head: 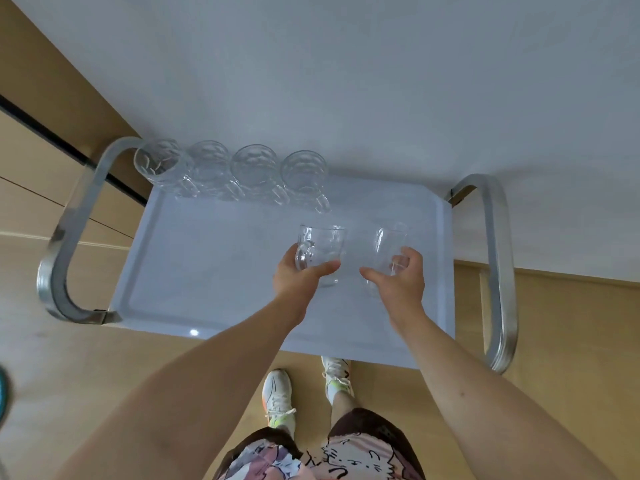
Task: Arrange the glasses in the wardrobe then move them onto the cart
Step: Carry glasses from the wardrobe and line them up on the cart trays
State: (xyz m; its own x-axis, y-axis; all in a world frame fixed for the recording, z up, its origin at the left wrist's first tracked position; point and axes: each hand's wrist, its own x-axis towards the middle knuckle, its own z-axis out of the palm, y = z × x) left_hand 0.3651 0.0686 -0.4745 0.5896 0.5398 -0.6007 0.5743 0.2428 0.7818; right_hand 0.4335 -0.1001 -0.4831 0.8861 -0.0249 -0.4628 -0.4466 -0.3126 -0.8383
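The cart tray [207, 271] is a smooth, pale grey-blue surface, apparently plastic, with a semi-gloss finish; a bright light reflection sits on its rim at 7 o'clock. The two cart handles [69, 244] at 9 and 3 o'clock are polished metal loops with a bright, reflective finish. The four dimpled mugs [256, 171] at 12 o'clock are clear glass with a faceted, glossy wall. The held mug [323, 249] and the held glass [389, 252] are clear, smooth glass. The floor [571, 341] looks like matt, light wood. The shorts [346, 452] are printed cloth.
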